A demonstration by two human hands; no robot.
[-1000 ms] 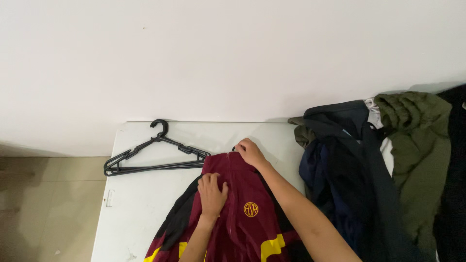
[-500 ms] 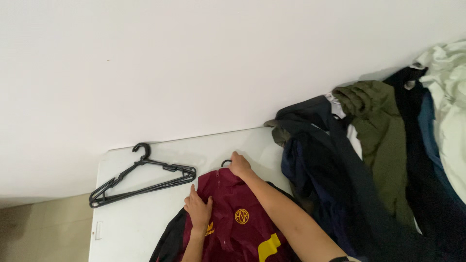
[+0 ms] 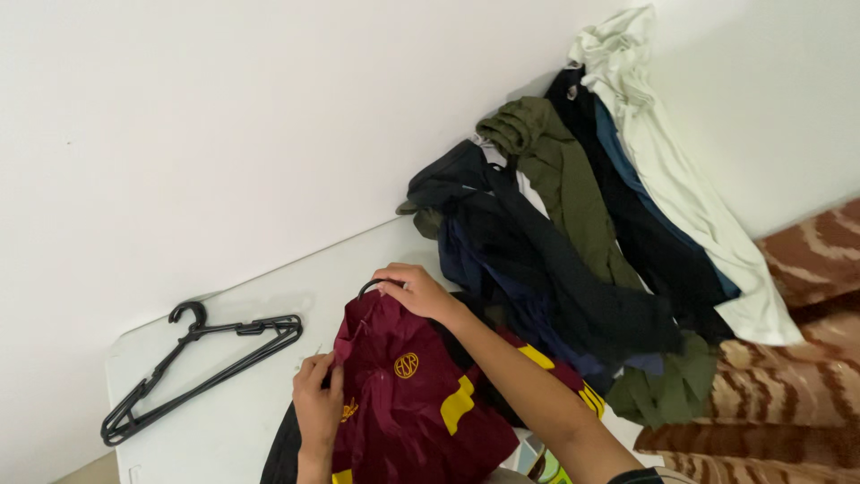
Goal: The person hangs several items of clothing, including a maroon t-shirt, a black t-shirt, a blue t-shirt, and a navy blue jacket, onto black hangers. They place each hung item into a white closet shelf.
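A maroon jersey (image 3: 408,403) with yellow patches and a round yellow badge lies on the white table (image 3: 242,394). A black hanger hook (image 3: 369,286) sticks out of its neck. My right hand (image 3: 417,293) grips the collar right at that hook. At the jersey's left shoulder edge, my left hand (image 3: 318,408) pinches the fabric.
Black hangers (image 3: 193,358) lie stacked on the table's left side. A heap of clothes (image 3: 582,224), dark blue, black, olive and pale green, leans against the white wall at the right. A brown striped cloth (image 3: 788,376) lies at the far right.
The view has swung to the right and tilted, showing more of the clothes heap. The jersey's neck has lifted a little with my right hand; my left hand slid to the shoulder edge.
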